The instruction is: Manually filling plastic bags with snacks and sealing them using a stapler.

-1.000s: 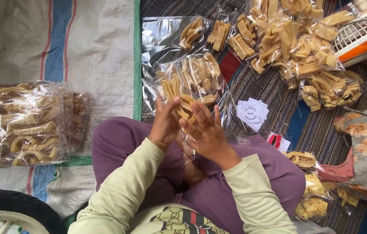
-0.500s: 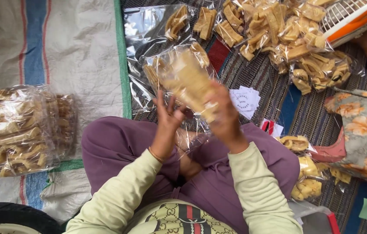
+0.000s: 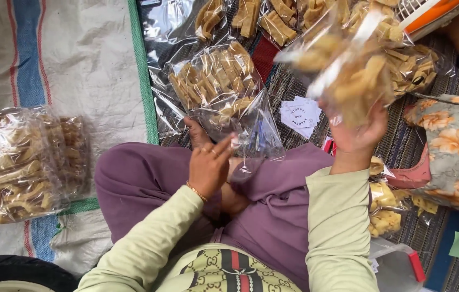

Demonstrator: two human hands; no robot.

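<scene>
My right hand [image 3: 356, 138] holds a clear plastic bag of tan fried snack sticks [image 3: 348, 70] raised at the right; the bag is motion-blurred. My left hand [image 3: 208, 165] hovers over my purple-trousered lap [image 3: 273, 205], its fingers pinching the edge of a clear plastic bag [image 3: 256, 138]. Just beyond it lies another filled snack bag [image 3: 213, 81] on the striped mat.
A big stack of filled snack bags [image 3: 21, 162] lies on the white woven tarp [image 3: 78, 70] at left. More bags [image 3: 273, 16] crowd the far mat. Small white paper labels [image 3: 300, 116], a floral cloth bag [image 3: 448, 148], a white-orange fan [image 3: 430, 13] and yellow snack bags [image 3: 386, 211] sit at right.
My right hand has swung the filled bag from in front of me up and to the right. My left hand dropped toward my lap and took the edge of a clear bag.
</scene>
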